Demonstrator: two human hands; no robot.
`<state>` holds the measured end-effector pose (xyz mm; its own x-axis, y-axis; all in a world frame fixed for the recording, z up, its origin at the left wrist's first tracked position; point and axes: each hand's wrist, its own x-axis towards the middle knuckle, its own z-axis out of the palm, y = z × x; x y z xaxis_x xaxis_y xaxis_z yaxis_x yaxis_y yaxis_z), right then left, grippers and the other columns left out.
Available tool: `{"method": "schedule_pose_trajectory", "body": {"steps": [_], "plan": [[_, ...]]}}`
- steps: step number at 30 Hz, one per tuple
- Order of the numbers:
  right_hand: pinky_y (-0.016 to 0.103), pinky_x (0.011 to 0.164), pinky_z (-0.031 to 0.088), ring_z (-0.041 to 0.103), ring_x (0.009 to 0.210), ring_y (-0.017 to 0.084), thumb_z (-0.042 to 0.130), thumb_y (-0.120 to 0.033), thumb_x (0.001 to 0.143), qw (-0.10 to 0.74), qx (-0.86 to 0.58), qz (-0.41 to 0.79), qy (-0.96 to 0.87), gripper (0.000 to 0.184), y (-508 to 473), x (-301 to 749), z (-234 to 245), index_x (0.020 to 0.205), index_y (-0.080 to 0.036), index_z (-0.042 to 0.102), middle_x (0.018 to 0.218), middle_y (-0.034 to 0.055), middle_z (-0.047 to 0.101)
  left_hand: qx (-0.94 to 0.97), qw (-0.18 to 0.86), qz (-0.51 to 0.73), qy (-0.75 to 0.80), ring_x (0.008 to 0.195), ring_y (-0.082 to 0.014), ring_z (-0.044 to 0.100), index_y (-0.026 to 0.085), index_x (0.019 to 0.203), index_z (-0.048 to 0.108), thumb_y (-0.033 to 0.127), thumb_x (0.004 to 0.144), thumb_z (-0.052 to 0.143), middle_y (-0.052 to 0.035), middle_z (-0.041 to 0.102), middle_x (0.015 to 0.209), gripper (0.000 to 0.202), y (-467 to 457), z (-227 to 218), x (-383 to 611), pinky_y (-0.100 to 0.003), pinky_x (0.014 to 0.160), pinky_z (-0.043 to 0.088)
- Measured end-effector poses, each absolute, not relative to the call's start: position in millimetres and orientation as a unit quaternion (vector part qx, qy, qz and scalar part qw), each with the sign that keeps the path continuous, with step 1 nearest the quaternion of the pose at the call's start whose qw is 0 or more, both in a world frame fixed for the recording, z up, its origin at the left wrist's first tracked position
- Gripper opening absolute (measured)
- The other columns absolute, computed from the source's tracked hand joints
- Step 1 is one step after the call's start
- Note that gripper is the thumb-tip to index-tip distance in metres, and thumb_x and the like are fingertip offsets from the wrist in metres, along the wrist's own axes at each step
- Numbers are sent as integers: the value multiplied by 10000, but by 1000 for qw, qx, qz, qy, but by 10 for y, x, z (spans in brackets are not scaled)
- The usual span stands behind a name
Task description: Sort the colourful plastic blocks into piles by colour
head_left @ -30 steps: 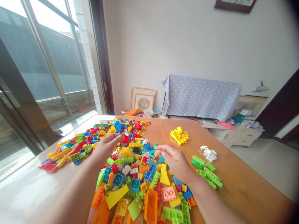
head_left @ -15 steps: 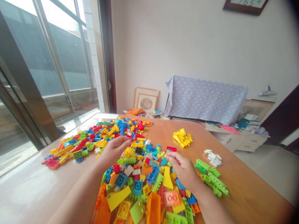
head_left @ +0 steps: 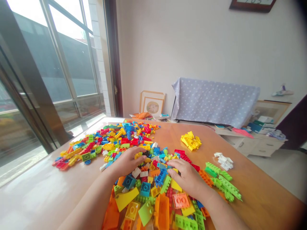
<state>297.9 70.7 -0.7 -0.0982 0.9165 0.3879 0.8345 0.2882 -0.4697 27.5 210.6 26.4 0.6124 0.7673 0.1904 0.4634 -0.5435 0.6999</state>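
Note:
A mixed heap of toy building bricks (head_left: 145, 189) lies in front of me in many colours. My left hand (head_left: 130, 159) is over the heap's left side, finger and thumb apart, with a yellow brick (head_left: 138, 155) showing between them; I see no grip on it. Across from it, my right hand (head_left: 183, 174) reaches in from the right, fingers stretched and thumb apart. Near its fingertips are a blue brick (head_left: 161, 177) and a lime-green brick (head_left: 165, 184). Its palm hides the bricks beneath.
A second brick pile (head_left: 96, 145) spreads over the table's far left. To the right lie sorted groups: yellow bricks (head_left: 191, 141), white bricks (head_left: 224, 161) and green bricks (head_left: 223, 181). Beyond the table (head_left: 261, 195) stand a cloth-covered object (head_left: 216, 100) and a drawer cabinet (head_left: 257, 145).
My left hand has come down and right, lower over the heap. The fingers of my right hand have spread from a closer curl. The view has turned slightly left.

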Motion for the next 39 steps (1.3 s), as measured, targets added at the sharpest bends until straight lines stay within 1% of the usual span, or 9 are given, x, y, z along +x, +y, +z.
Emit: {"method": "schedule_pose_trajectory", "body": {"steps": [6, 11, 14, 18, 22, 26, 30, 35, 39], "plan": [[447, 1052, 486, 637, 1167, 263, 570, -316, 978, 313, -598, 59, -736, 279, 738, 3013, -72, 1202, -245, 722, 1232, 87, 712, 893, 214, 205, 339, 1165, -292, 638, 275, 1242, 717, 517, 881, 605, -73, 713, 1264, 449, 2101, 180, 330, -371, 1013, 482], [434, 1020, 515, 662, 1128, 257, 514, -368, 1010, 340, -590, 71, -729, 300, 742, 3021, -77, 1182, -245, 727, 1203, 89, 721, 906, 194, 187, 327, 1028, -263, 659, 271, 1035, 759, 471, 892, 573, -60, 757, 1055, 308, 2084, 213, 337, -326, 882, 502], [430, 1009, 526, 663, 1142, 261, 495, -382, 1015, 362, -590, 76, -718, 322, 735, 3035, -83, 1202, -252, 723, 1207, 89, 724, 900, 206, 195, 331, 979, -247, 662, 269, 978, 764, 428, 885, 569, -55, 760, 1011, 268, 2076, 229, 348, -321, 881, 500], [456, 1029, 517, 652, 1188, 281, 500, -405, 1002, 376, -610, 78, -693, 352, 735, 3081, -95, 1236, -252, 713, 1244, 94, 719, 885, 220, 204, 356, 951, -242, 667, 259, 991, 775, 376, 859, 564, -57, 763, 1008, 275, 2107, 209, 356, -319, 852, 511], [452, 1009, 532, 672, 1162, 278, 522, -421, 984, 399, -627, 85, -664, 356, 750, 3122, -110, 1231, -252, 714, 1227, 86, 733, 879, 222, 215, 364, 968, -250, 681, 238, 1000, 773, 361, 865, 540, -62, 764, 1036, 296, 2174, 155, 329, -319, 847, 510], [429, 981, 549, 691, 1125, 264, 523, -418, 983, 420, -629, 92, -648, 339, 758, 3119, -107, 1207, -262, 724, 1198, 72, 747, 862, 222, 242, 385, 995, -254, 696, 239, 1041, 756, 394, 885, 524, -56, 765, 1075, 320, 2234, 80, 296, -318, 856, 513], [425, 957, 561, 699, 1102, 265, 524, -415, 979, 429, -625, 96, -645, 342, 745, 3093, -79, 1205, -261, 729, 1171, 73, 757, 835, 255, 272, 405, 940, -251, 708, 230, 1052, 741, 462, 892, 526, -38, 779, 1009, 355, 2255, 42, 297, -326, 822, 529], [416, 952, 562, 702, 1092, 258, 528, -408, 978, 433, -625, 101, -642, 326, 729, 3073, -57, 1186, -268, 735, 1161, 64, 759, 800, 315, 322, 397, 942, -238, 704, 201, 1090, 723, 494, 906, 512, -51, 777, 1027, 406, 2226, 85, 300, -319, 807, 538], [411, 952, 563, 699, 1096, 255, 528, -402, 981, 439, -621, 105, -641, 324, 741, 3077, -68, 1192, -264, 732, 1171, 68, 754, 802, 315, 318, 396, 967, -250, 696, 207, 1138, 720, 522, 911, 503, -63, 769, 1062, 444, 2216, 127, 251, -341, 836, 539]]}}
